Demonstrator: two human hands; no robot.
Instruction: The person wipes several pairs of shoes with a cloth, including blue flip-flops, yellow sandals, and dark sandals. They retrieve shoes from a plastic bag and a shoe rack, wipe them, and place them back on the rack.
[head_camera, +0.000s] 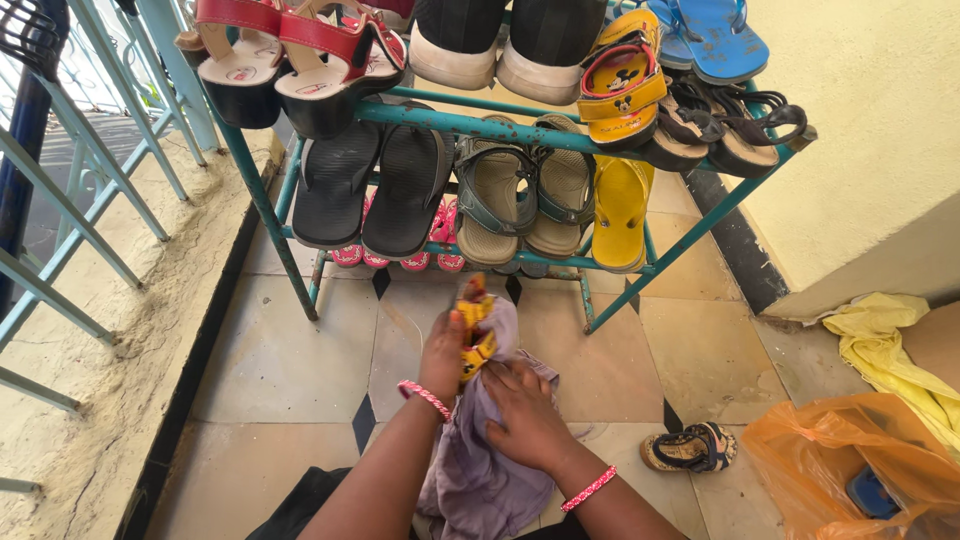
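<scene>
Left hand: the left hand (443, 345) is closed around a small yellow sandal (476, 335), held upright above the floor tiles, just in front of the rack.
Right hand: the right hand (527, 415) is pressed on a lilac cloth (480, 470), fingers bent and gripping its folds against the sandal's lower end.
Cloth: it drapes from behind the sandal down between both forearms.
Wrists: a pink beaded bracelet (424, 397) sits on the left, a second one (588, 489) on the right.
Rack: a teal metal shoe rack (455, 124) stands against the yellow wall, two tiers loaded.
Upper tier: red heeled sandals (300, 55), a child's yellow sandal (620, 90), blue flip-flops (715, 35).
Lower tier: black flip-flops (372, 180), olive strapped sandals (525, 190), a yellow flip-flop (618, 210).
Floor, right: a small dark patterned sandal (690, 448) lies alone, near an orange plastic bag (850, 465) and a yellow cloth (885, 345).
</scene>
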